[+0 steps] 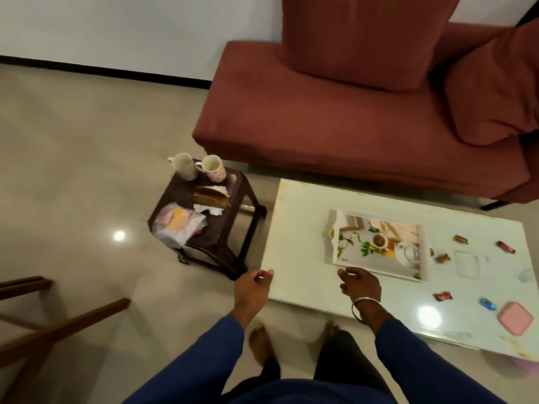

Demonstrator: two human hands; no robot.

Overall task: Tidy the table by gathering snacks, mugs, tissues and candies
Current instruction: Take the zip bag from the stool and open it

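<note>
Pale table (pixel 297 258) beside maroon sofa (pixel 335 126)

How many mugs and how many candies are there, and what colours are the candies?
Mugs: 2, both on the dark stool
Brown candies: 2
Red candies: 2
Blue candies: 1
Total: 7

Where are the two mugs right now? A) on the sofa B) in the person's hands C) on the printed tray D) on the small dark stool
D: both mugs stand side by side at the far edge of the small dark stool, left of the white table; the printed tray carries no real mug, and both hands are empty.
</note>
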